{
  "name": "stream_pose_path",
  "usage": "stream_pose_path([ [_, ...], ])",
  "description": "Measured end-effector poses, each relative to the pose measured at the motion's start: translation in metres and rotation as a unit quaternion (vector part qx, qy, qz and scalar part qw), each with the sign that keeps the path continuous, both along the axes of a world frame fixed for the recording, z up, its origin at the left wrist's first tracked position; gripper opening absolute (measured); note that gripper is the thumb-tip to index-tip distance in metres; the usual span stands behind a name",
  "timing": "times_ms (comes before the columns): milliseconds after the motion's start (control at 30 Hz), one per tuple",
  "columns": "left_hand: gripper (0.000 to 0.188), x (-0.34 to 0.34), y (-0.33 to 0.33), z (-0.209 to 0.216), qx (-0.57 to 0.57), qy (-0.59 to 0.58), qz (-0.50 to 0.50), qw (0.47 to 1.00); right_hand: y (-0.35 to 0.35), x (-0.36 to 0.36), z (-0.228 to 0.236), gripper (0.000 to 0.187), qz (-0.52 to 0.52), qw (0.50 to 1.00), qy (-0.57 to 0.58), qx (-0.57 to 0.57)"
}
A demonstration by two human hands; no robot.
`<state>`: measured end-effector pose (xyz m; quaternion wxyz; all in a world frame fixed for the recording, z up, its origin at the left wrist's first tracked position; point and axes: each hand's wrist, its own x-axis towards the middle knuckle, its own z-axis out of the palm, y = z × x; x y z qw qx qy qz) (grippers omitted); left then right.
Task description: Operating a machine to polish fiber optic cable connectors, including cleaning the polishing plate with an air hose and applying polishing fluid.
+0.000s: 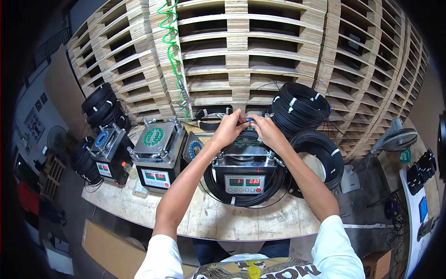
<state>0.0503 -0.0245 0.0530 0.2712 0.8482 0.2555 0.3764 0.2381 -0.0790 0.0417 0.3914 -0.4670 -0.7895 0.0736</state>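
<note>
My left hand [231, 128] and my right hand [266, 129] meet over the back of a metal-topped machine [245, 161]. Both have their fingers closed in a pinch, fingertips nearly touching. A small blue piece [250, 120] shows at the right fingertips; its kind is too small to make out. What the left fingers pinch is hidden. On the machine's front is a panel [245, 183] with lit red and green digits and a row of buttons. A coil of black cable [240, 202] rings the machine's base on the wooden table [204, 223].
Two similar machines stand to the left, one with a ring of green pieces [153, 136], one with a blue ring [101, 138]. Black cable coils [302, 108] are stacked at the back right. A small bottle [129, 169] sits between the left machines. Wooden pallets [237, 37] rise behind; a green coiled hose [171, 51] hangs there.
</note>
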Motion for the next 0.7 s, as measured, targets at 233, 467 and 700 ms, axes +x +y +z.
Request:
stream_pose_path([
  [233, 0.026, -0.019, 0.014, 0.007, -0.175, 0.012, -0.095, 0.98, -0.009, 0.003, -0.003, 0.028, 0.003, 0.997, 0.068, 0.03],
  [467, 0.034, -0.031, 0.015, 0.003, -0.164, 0.003, -0.147, 0.975, -0.034, -0.006, 0.004, 0.022, -0.07, 0.992, 0.1, -0.013],
  [700, 0.029, -0.033, -0.013, 0.005, 0.047, 0.077, -0.019, 0.996, -0.047, -0.013, 0.0, 0.02, -0.201, 0.975, 0.012, 0.094],
])
